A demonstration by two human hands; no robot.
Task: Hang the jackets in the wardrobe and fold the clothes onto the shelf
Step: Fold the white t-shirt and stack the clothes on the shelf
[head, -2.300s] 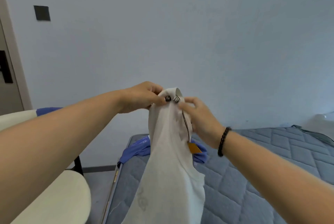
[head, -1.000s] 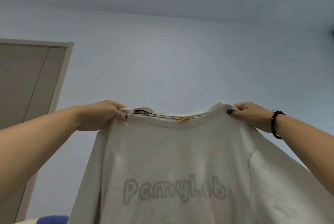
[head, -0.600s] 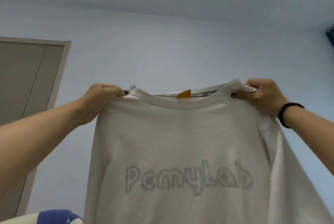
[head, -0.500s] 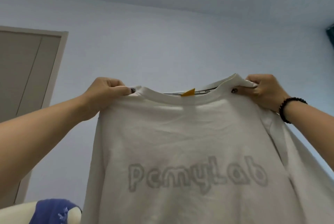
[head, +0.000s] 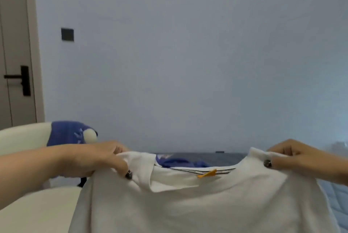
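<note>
Left hand (head: 98,159) pinches the white shirt (head: 197,204) at its left shoulder edge, fingers curled round the fabric; right hand (head: 297,157) pinches the right shoulder. Shirt is stretched flat between them, collar with orange tag (head: 206,173) sagging, over the bed (head: 335,195). Blue garment (head: 180,162) lies behind the collar. Cream chair (head: 24,136) sits by the bed's left edge. Bare wall ahead.

My left hand (head: 98,159) and right hand (head: 299,157) hold the shirt (head: 197,204) by its shoulders, spread before me. Behind it, garments (head: 180,161) lie on the bed (head: 335,195). The chair (head: 24,138) stands left, another garment (head: 67,135) draped over its back.
</note>
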